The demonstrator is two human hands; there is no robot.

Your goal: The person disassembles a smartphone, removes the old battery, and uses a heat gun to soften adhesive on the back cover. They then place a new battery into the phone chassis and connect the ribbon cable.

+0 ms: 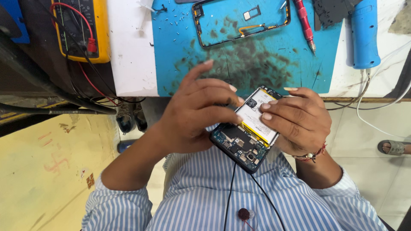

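An opened smartphone (246,139) with its back removed shows a white battery with a yellow edge and a blue circuit board. Both hands hold it over my lap, just below the table edge. My left hand (195,113) grips its left side, fingers resting across the battery. My right hand (299,117) holds the right side, fingertips pressing on the battery. A red thread bracelet circles the right wrist.
A stained blue work mat (257,64) lies on the white table (130,51) with a phone frame (201,34), tiny screws, a red screwdriver (305,23) and a blue tool (364,34). A yellow multimeter (83,28) sits far left. Another person's sandalled foot (394,147) is at right.
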